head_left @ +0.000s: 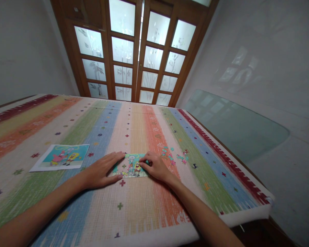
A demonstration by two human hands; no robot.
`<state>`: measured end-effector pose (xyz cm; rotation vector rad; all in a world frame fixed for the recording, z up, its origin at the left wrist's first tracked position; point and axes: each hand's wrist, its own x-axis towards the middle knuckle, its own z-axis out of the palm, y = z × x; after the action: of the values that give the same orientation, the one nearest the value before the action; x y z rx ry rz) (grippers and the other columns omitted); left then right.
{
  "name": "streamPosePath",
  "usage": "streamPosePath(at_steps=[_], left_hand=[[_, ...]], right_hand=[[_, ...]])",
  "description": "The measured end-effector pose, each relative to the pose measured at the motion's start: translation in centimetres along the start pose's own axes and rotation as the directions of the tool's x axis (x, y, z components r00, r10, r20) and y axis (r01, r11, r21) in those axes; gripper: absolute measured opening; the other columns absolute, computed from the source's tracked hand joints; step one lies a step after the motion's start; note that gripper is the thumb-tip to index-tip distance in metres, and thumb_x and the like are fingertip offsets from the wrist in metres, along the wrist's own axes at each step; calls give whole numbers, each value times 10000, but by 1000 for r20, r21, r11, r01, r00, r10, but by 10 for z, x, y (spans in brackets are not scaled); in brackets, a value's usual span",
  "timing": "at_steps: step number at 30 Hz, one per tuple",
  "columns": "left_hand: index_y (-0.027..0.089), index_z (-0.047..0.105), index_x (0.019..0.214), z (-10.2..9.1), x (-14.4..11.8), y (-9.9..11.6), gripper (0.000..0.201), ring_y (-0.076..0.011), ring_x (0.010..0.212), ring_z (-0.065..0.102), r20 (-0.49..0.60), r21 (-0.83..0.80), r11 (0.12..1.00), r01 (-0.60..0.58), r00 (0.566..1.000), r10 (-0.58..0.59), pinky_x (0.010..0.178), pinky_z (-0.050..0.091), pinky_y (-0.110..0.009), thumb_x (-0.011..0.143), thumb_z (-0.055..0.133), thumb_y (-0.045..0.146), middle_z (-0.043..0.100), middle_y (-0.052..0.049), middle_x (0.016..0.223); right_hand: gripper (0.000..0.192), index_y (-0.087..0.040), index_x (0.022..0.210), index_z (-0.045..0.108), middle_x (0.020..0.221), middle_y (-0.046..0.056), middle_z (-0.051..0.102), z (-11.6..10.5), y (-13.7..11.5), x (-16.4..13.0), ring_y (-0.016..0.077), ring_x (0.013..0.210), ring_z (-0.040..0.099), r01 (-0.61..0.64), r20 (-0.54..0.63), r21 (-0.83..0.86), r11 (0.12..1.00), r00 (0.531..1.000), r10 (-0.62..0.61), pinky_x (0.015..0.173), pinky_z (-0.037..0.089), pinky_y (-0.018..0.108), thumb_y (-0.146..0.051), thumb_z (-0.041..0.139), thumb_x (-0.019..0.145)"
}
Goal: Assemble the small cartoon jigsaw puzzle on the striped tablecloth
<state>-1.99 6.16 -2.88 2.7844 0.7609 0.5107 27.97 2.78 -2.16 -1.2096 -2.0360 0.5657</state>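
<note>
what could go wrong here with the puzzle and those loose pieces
1. The left hand lies flat on the partly built puzzle; a sideways slide may pull joined pieces apart on the woven striped cloth.
2. The right hand presses a piece at the puzzle's right edge; pushing hard might buckle neighbouring pieces.
3. The loose pieces lie just beyond the right hand, so a sweep of it could scatter them.

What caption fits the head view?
Both hands, left hand and right hand, press a partly built jigsaw puzzle on a striped tablecloth.
</note>
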Motion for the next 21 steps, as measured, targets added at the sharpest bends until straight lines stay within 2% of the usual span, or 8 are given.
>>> streamPosePath(at_steps=[3,16,21], left_hand=[[229,288,1592,-1,0,1,718,-370,1435,471,3,-2,1000,5,1000,-5,1188,393,-578,993,576,500,441,-173,1595],[243,307,1590,-1,0,-1,710,-357,1434,472,5,-16,1000,14,1000,-14,1199,383,-567,993,571,524,447,-153,1595],[230,321,1588,-3,1,2,706,-368,1432,474,15,-19,1000,15,1000,-15,1198,380,-574,994,566,522,448,-162,1593]], right_hand=[[48,-188,882,781,864,43,671,0,-1,0,179,849,622,24,-15,-64,998,1000,-25,798,474,317,-156,746,888],[48,-189,858,749,871,28,643,-2,-2,-1,174,858,606,37,15,-97,995,999,-36,800,465,305,-152,730,882],[70,-190,840,735,953,59,708,-5,-3,-2,198,934,630,122,22,-84,989,992,-121,871,481,339,-144,706,884]])
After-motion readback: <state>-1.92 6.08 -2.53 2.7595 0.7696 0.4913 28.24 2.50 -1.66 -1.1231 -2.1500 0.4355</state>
